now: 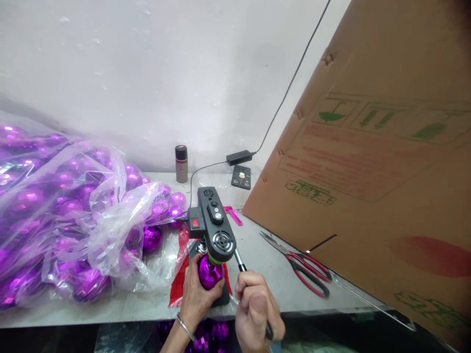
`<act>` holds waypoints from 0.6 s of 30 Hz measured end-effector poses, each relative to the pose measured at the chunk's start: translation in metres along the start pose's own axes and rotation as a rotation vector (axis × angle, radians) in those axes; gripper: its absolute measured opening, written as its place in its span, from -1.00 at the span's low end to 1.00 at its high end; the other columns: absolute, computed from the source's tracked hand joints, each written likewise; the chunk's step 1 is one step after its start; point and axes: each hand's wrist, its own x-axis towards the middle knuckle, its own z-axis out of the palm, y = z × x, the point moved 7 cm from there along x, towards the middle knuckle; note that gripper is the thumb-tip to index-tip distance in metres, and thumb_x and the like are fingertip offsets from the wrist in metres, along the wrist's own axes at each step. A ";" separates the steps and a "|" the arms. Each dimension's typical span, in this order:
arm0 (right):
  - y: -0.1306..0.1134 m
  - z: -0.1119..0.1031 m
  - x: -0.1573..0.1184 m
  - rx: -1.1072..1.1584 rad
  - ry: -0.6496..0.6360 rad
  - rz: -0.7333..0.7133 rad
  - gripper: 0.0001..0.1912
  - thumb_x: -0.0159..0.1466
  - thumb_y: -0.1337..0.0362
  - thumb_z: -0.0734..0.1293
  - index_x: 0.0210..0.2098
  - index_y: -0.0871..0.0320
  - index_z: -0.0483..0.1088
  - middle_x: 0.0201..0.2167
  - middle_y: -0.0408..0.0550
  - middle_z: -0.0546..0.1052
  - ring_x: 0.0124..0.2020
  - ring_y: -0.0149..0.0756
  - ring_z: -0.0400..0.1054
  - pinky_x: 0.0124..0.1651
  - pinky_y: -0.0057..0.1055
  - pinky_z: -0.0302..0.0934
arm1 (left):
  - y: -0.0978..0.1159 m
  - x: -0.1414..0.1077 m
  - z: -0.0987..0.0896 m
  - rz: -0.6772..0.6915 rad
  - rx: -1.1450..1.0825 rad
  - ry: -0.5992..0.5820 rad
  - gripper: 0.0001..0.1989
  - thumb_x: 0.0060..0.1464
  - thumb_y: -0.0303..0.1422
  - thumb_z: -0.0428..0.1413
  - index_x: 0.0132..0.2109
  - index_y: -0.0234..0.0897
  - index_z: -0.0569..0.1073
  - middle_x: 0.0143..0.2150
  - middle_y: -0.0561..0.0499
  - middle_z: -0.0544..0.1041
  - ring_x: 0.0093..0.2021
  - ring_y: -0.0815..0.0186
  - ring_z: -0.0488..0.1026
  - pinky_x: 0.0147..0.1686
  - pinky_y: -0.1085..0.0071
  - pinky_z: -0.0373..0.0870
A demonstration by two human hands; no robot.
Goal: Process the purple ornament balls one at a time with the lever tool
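A shiny purple ball ornament (210,272) with faceted sides sits in my left hand (196,289), whose fingers and thumb wrap round it. The ball is right below the head of a black press-like machine (221,230) with round vents, buttons and a red switch. To the right, my right hand (257,311) is closed round the black handle of a lever (240,262) whose metal rod runs up to the machine. Red plastic (179,282) lies under the machine's base. I cannot see whether the top of the ball touches the machine head.
Left, a clear plastic bag (106,230) bulges with purple balls. Red-handled scissors (301,267) lie at right, before a large cardboard box (353,147). A spray can (181,164), power adapter (240,157) and dark phone-like slab (241,177) are behind. More purple balls (208,336) show below the table edge.
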 end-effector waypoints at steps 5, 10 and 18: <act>0.008 0.001 -0.021 -0.011 -0.021 -0.054 -0.57 0.61 0.41 0.12 -0.42 0.07 0.25 -0.49 -0.18 0.41 -0.52 -0.40 0.37 -0.47 -0.44 0.22 | -0.002 0.001 0.000 0.008 0.001 -0.001 -0.22 -0.10 -0.05 0.35 0.25 -0.25 0.48 0.18 -0.30 0.68 0.23 -0.25 0.63 0.28 -0.22 0.53; 0.004 0.001 -0.016 0.033 0.087 -0.070 -0.54 0.62 0.40 0.12 -0.45 0.07 0.24 -0.54 -0.20 0.35 -0.54 -0.39 0.34 -0.49 -0.44 0.20 | -0.001 0.001 0.001 0.021 -0.007 -0.007 -0.22 -0.12 -0.05 0.37 0.24 -0.26 0.49 0.16 -0.30 0.69 0.20 -0.26 0.65 0.26 -0.22 0.57; -0.036 0.013 0.060 -0.050 -0.087 0.098 -0.51 0.62 0.38 0.21 -0.49 0.09 0.25 -0.57 -0.22 0.32 -0.55 -0.43 0.31 -0.51 -0.45 0.09 | -0.011 -0.003 -0.006 0.047 -0.047 -0.002 -0.23 -0.10 -0.13 0.42 0.26 -0.24 0.49 0.18 -0.27 0.70 0.19 -0.21 0.68 0.27 -0.23 0.59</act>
